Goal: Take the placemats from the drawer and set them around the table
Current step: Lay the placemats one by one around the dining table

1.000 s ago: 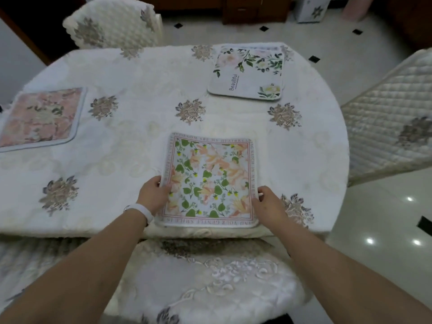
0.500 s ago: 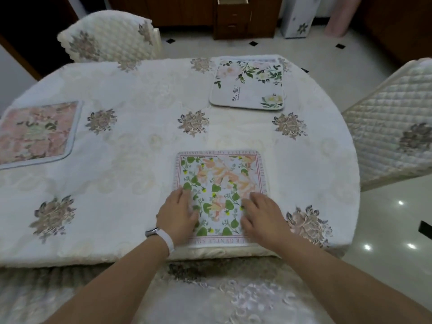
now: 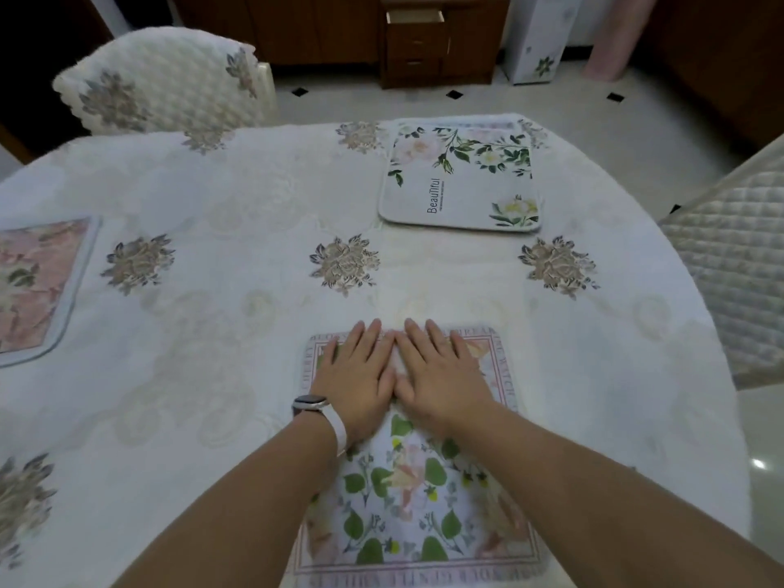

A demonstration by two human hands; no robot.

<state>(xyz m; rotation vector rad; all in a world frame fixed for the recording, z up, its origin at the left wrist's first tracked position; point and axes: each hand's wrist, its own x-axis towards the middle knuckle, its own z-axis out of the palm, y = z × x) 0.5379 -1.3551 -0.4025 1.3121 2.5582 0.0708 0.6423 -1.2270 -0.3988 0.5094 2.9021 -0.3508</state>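
Both palms are lying flat, no grip closed: my left hand (image 3: 358,375) and right hand (image 3: 441,375) are pressing side by side on the near placemat (image 3: 407,481). It is sitting at my edge of the desk (image 3: 212,333), long axis running away from me. Two others are lying placed: white floral mat (image 3: 462,180) far right, pink mat (image 3: 34,286) left (partly cropped). Any further seats are remaining, I judge.

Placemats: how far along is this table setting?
Done: a pink mat lies at the left edge and a white floral mat at the far side. In hand: both hands press flat on the near mat. Left: the right side by the quilted chair shows no mat.
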